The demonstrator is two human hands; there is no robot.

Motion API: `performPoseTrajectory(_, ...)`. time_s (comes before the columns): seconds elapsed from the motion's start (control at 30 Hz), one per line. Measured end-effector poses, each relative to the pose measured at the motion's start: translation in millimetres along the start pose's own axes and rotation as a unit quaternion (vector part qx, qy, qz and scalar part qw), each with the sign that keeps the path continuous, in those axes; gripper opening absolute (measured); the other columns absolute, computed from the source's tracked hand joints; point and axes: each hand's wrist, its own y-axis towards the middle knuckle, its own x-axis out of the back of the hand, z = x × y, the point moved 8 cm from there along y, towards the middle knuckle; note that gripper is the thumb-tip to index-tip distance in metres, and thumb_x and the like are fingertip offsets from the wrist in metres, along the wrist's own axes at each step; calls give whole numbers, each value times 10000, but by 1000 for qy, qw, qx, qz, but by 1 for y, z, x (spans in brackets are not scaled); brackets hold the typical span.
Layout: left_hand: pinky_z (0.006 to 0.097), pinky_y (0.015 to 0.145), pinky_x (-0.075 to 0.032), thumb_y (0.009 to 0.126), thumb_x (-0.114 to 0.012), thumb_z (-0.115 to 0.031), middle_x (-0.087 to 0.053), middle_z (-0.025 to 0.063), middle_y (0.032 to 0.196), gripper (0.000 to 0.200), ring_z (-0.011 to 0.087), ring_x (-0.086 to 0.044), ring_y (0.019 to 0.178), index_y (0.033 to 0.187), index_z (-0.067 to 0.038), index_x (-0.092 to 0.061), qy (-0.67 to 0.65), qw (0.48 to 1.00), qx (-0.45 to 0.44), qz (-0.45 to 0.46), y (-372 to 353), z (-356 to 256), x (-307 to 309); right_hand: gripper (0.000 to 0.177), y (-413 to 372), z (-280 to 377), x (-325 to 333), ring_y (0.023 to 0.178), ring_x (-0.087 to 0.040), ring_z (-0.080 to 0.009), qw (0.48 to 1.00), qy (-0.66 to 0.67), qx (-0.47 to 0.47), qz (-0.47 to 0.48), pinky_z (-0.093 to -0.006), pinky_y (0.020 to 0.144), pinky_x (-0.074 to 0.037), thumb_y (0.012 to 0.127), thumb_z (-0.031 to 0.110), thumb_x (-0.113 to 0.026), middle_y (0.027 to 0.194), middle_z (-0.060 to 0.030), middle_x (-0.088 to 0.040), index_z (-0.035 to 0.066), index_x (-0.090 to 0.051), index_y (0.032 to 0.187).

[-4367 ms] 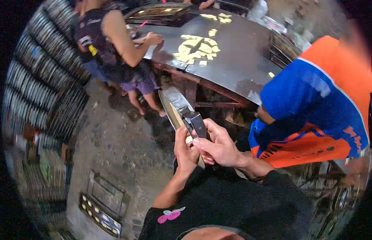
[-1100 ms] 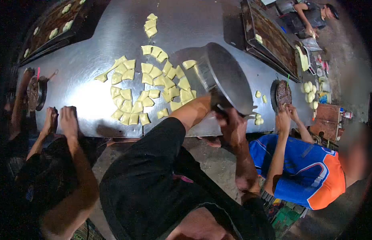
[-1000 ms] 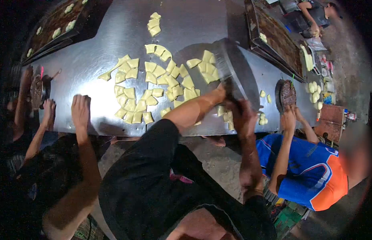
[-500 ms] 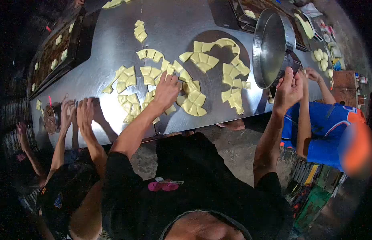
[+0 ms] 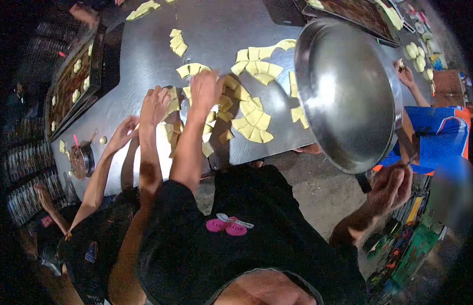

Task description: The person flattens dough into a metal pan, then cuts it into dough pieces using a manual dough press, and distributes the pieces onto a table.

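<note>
My left hand [image 5: 205, 91] is over the cut yellow dough pieces [image 5: 254, 121] on the metal table [image 5: 206, 35]; its fingertips are blurred, and whether they hold a piece is hidden. At the right, my right hand [image 5: 391, 189] is closed at the lower edge of a big round metal pan [image 5: 346, 96], its handle mostly hidden in the fist. The pan is tilted, its inside facing up at me, and it covers part of the dough on the right.
A co-worker's hands [image 5: 154, 105] reach over the dough just left of mine. Trays with dough lumps [image 5: 68, 84] stand at the far left and top right [image 5: 353, 15]. A small pot [image 5: 83, 161] is at the lower left. Another person in blue [image 5: 435, 137] is at the right.
The pan has come up closer and lower in view with my right hand. My left hand has moved slightly up and left. The left co-worker's hands have moved right, to the dough.
</note>
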Motion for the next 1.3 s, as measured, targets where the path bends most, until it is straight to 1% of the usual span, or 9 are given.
performPoseTrajectory(0.33, 348, 661, -519, 827, -590, -66, -666, 157, 847, 143, 267, -655, 729, 927, 14, -653, -192, 965, 166, -62, -61, -1, 11, 416, -71, 14, 99, 427, -360, -41, 994, -100, 39, 18, -189, 396, -223, 884, 399, -649, 589, -4, -453, 3, -523, 866)
performPoseTrajectory(0.4, 291, 676, -514, 845, -587, -74, -672, 136, 895, 136, 207, -655, 772, 921, 19, -649, -333, 919, 193, -88, -55, -18, 16, 478, -86, 6, 110, 492, -475, -70, 980, -84, -147, 106, -218, 449, -342, 873, 373, -647, 674, -49, -566, -81, -581, 1007)
performPoseTrajectory(0.57, 448, 854, -458, 861, -590, -137, -641, 204, 1001, 203, 381, -591, 958, 999, -13, -673, -94, 991, -45, 84, -30, -92, -46, 299, -118, -12, 145, 515, -513, -77, 942, -199, -264, 56, -233, 482, -387, 783, 163, -722, 658, -45, -583, -64, -612, 943)
performPoseTrajectory(0.67, 428, 848, -461, 893, -589, -183, -626, 199, 1032, 258, 376, -585, 962, 1062, 1, -655, -142, 984, -106, -6, -51, -170, -24, 266, -147, -41, 197, 574, -554, -90, 913, -254, -316, 39, -249, 533, -438, 763, 121, -726, 690, -69, -622, -59, -621, 929)
performPoseTrajectory(0.77, 373, 829, -483, 912, -583, -184, -649, 178, 1025, 258, 303, -626, 954, 1092, -12, -648, -277, 949, -85, 122, -100, -256, -58, 263, -173, -56, 257, 650, -587, -91, 884, -227, -407, 41, -261, 580, -470, 764, 127, -730, 735, -90, -657, -51, -628, 930)
performPoseTrajectory(1.0, 313, 765, -504, 956, -533, -246, -687, 75, 968, 269, 172, -649, 843, 1087, -39, -643, -318, 786, -171, 502, -303, -454, -287, 204, -230, -63, 438, 560, -563, -91, 909, -201, -365, -19, -254, 523, -459, 776, 78, -715, 660, -28, -623, -38, -630, 922)
performPoseTrajectory(1.13, 380, 880, -488, 958, -420, -530, -621, 65, 1187, 558, 243, -604, 1040, 1271, -82, -532, -438, 491, 90, 748, -426, -550, -381, 99, -239, -66, 552, 410, -437, -56, 920, -1, -295, -259, -207, 370, -331, 820, 8, -598, 598, -29, -562, -30, -590, 911)
performPoseTrajectory(1.27, 442, 972, -439, 935, -328, -632, -589, 116, 1240, 698, 284, -559, 1133, 1310, -69, -499, -567, 354, 206, 714, -437, -695, -344, 147, -213, -115, 652, 373, -334, -43, 879, 113, -231, -401, -194, 344, -265, 941, 148, -514, 543, 15, -454, 7, -553, 925)
performPoseTrajectory(1.3, 459, 1004, -410, 951, -341, -587, -555, 125, 1283, 655, 292, -531, 1167, 1321, -64, -479, -642, 212, 214, 705, -426, -738, -314, 183, -204, -132, 676, 363, -297, -43, 855, 157, -214, -445, -195, 336, -241, 971, 190, -489, 531, 28, -417, 20, -541, 925)
